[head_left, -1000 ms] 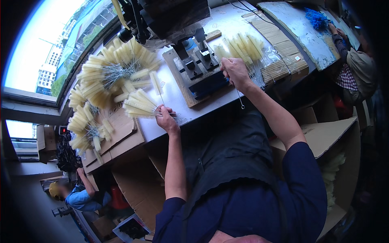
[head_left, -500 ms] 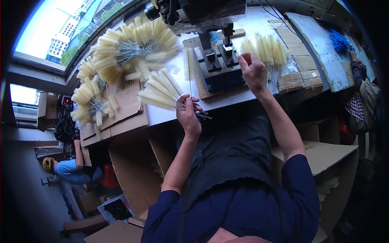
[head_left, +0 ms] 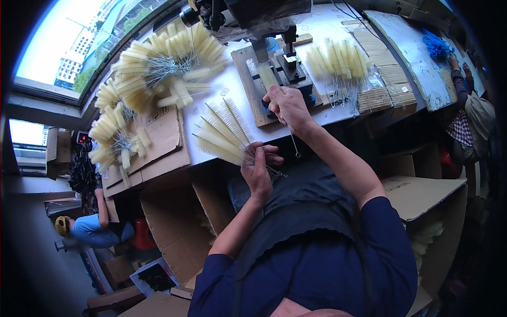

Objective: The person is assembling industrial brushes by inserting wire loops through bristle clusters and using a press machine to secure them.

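My left hand (head_left: 259,170) is shut on the wire stems of several cream bottle brushes (head_left: 222,134), which fan out up and to the left over the white table edge (head_left: 211,153). My right hand (head_left: 288,105) pinches a single brush (head_left: 269,76) by its wire; the bristle end lies on the dark metal jig (head_left: 288,66) mounted on a wooden board (head_left: 248,79). The wire's looped end (head_left: 297,154) hangs below my wrist.
Heaps of cream brushes lie at the back left (head_left: 163,58), on cardboard at the left (head_left: 113,132) and right of the jig (head_left: 338,61). Open cardboard boxes (head_left: 422,195) stand under the table. One person sits at the right (head_left: 475,111), another crouches lower left (head_left: 90,232).
My right hand left the brush pile on the right and came to the jig with one brush. My left hand drew the fanned bunch closer to my body.
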Demonstrator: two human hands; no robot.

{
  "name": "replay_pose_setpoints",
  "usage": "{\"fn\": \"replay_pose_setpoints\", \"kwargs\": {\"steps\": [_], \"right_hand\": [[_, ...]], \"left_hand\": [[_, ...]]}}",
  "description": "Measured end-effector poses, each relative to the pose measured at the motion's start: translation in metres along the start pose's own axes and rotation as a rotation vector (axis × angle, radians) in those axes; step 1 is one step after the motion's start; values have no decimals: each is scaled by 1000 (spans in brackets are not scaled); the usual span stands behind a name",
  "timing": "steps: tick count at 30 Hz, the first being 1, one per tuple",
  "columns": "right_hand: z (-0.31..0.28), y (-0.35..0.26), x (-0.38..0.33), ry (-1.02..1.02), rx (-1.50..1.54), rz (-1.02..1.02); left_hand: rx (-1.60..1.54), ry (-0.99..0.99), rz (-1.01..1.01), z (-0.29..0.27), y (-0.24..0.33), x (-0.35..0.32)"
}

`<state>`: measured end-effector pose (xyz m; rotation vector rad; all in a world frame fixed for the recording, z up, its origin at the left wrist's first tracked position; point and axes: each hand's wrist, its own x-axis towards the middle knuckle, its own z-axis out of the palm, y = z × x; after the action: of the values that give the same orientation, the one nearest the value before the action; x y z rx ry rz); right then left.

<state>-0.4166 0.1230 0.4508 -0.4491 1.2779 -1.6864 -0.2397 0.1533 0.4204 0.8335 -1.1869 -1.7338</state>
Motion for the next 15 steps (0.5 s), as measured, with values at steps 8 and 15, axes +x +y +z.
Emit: {"fn": "replay_pose_setpoints", "kwargs": {"steps": [8,15], "right_hand": [[-3,-10,4,14,50,134],[-7,-22,22,-27,49,219]], "left_hand": [[30,157,60,-28,-8,43],[66,194,176,-40,-16,99]]}}
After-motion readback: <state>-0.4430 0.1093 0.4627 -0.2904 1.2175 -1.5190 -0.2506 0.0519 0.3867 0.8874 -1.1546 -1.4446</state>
